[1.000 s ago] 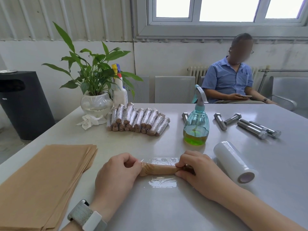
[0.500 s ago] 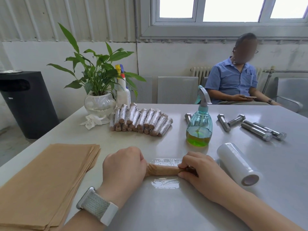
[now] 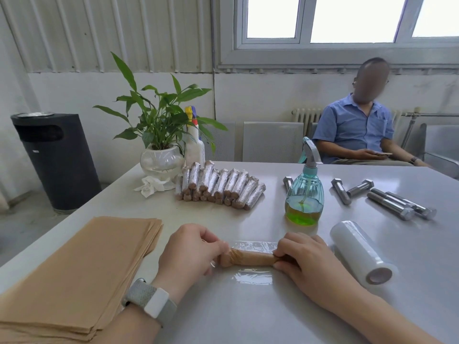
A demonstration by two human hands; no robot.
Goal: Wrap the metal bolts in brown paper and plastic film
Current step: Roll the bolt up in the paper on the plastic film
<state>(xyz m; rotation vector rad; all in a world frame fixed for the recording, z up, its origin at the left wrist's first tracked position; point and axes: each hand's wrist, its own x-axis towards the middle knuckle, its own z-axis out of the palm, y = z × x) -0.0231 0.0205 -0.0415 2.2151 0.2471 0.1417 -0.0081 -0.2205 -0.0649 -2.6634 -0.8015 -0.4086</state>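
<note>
Head view: near the worktop [image 3: 248, 309] edge, the left hand [image 3: 188, 252] and right hand [image 3: 305, 259] curl their fingers around both ends of a paper-wrapped bolt [image 3: 248, 258] lying on clear plastic film [image 3: 253, 276]. Bare bolts [image 3: 390, 207] lie far right.

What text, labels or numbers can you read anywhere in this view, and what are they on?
None can be read.
Black bin: a small pale label on its front, too small to read.
White spray bottle behind the plant: coloured trigger, no legible print.
Green spray bottle, film roll, brown paper stack, watch: no visible text.
</note>
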